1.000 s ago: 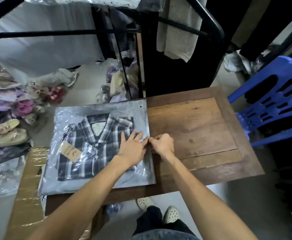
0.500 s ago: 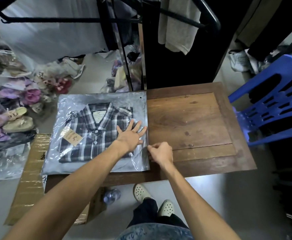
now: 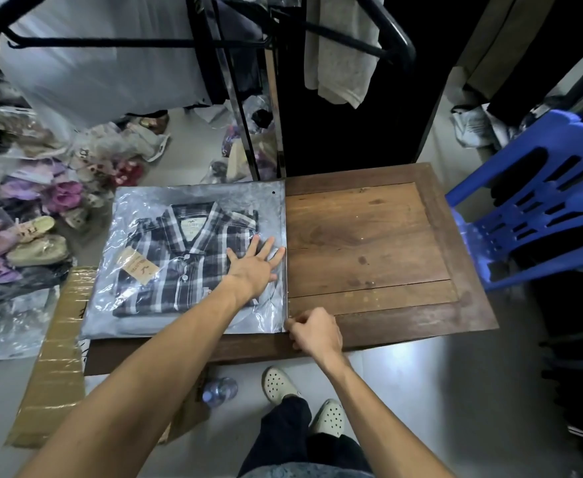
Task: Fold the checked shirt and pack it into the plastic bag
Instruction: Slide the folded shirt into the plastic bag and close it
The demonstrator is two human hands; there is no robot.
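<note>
2 hands work the plastic bag (image 3: 193, 198) on your wooden table (image 3: 369, 236): your left hand (image 3: 253, 267) lies flat, fingers spread, on the folded checked shirt (image 3: 179, 257) inside; your right hand (image 3: 314, 331) pinches the bag's near right corner.

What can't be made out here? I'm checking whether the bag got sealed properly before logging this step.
Head view only:
- Seal along the plastic bag right edge: too fine to tell whether it is closed.
- Fingertips of the right hand: curled under at the bag's near corner, grip hidden.
- Checked shirt near right part: covered by the left hand.
- Print on the paper tag: too small.
- Table left end: under the bag.
</note>
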